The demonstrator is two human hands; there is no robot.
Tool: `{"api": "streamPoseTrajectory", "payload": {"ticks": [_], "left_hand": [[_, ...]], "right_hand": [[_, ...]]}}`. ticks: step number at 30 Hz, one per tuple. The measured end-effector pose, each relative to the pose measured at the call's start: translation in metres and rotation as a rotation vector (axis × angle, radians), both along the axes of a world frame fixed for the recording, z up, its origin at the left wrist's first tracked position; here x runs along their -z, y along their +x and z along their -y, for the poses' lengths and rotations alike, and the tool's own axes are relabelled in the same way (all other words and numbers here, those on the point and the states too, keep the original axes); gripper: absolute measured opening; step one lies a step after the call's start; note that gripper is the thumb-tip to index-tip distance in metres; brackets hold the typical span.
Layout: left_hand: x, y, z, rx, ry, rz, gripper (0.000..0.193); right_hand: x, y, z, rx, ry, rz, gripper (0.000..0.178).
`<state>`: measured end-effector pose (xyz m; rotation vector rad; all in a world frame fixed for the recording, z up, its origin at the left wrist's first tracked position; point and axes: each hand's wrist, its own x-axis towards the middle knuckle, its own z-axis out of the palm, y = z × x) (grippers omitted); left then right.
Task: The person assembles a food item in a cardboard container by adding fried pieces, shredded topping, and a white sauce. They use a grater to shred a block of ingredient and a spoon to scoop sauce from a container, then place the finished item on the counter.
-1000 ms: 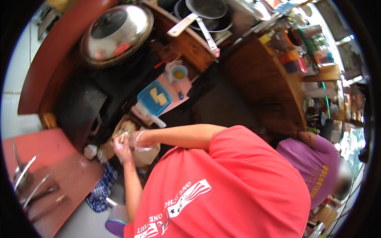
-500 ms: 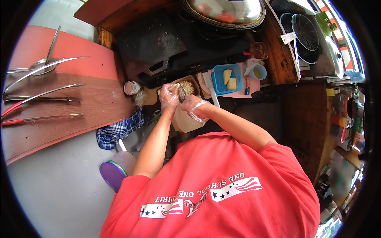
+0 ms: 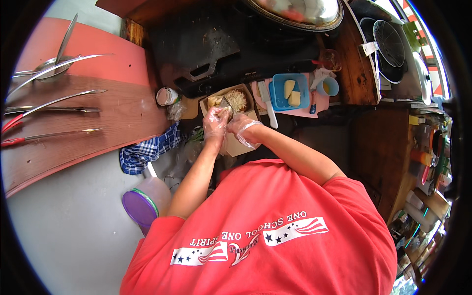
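L hand: in clear plastic glove (image 3: 215, 123), at near edge of the box, fingers curled in by the lower end of the grater; exact grip can't tell.
R hand: also gloved (image 3: 243, 127), just beside L hand, fingers bent inward; what it grips, if anything, is hidden, can't tell.
Hands tog.: close side by side, knuckles nearly meeting, over the box's near side.
Grater: flat grey metal tool (image 3: 225, 103), prob. a grater, tilted inside the box, btwn chunks & shreds, just beyond L hand's fingers.
Box: open brown cardboard (image 3: 239, 146), flap toward the person.
In box: pale shreds (image 3: 236, 99) heaped on R side; pale chunks (image 3: 214, 101) on L side.
R of box: white-handled knife (image 3: 268, 108), then blue tray (image 3: 277, 102) w/ two pale blocks (image 3: 292, 93) in it, on pink board (image 3: 322, 104); blue-handled knife (image 3: 313, 104) beside tray; lt. blue cup (image 3: 328, 87) w/ yellow contents near board's R end.
L of box: small jar (image 3: 166, 96) & clear plastic bag (image 3: 176, 110).
Beyond: black stove (image 3: 216, 46); shiny domed lid (image 3: 300, 14) at far edge.
Far L: brown/pink table (image 3: 130, 115) w/ tongs & ladle; blue checked cloth (image 3: 147, 151) hanging by its near edge; purple-lidded tub (image 3: 140, 205) below.
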<state>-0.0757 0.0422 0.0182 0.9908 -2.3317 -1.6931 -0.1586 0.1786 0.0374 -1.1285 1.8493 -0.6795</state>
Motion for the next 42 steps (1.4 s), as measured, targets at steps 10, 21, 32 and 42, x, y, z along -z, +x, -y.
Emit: {"api": "streamPoseTrajectory", "payload": {"ticks": [10, 21, 32, 42], "left_hand": [[0.01, -0.028, 0.019, -0.082, -0.258, 0.122, 0.032], [0.008, -0.039, 0.02, -0.178, -0.179, 0.139, 0.032], [0.025, -0.043, 0.034, -0.266, -0.106, 0.25, 0.03], [-0.02, 0.01, 0.017, 0.102, -0.449, -0.166, 0.021]], "right_hand": [[0.006, 0.002, 0.003, 0.163, -0.196, 0.195, 0.006], [-0.023, 0.002, 0.008, 0.638, 0.181, 0.762, 0.006], [-0.011, 0.008, -0.002, 0.347, 0.084, 0.424, 0.005], [0.014, 0.024, 0.008, 0.682, 0.125, 0.729, 0.018]]}}
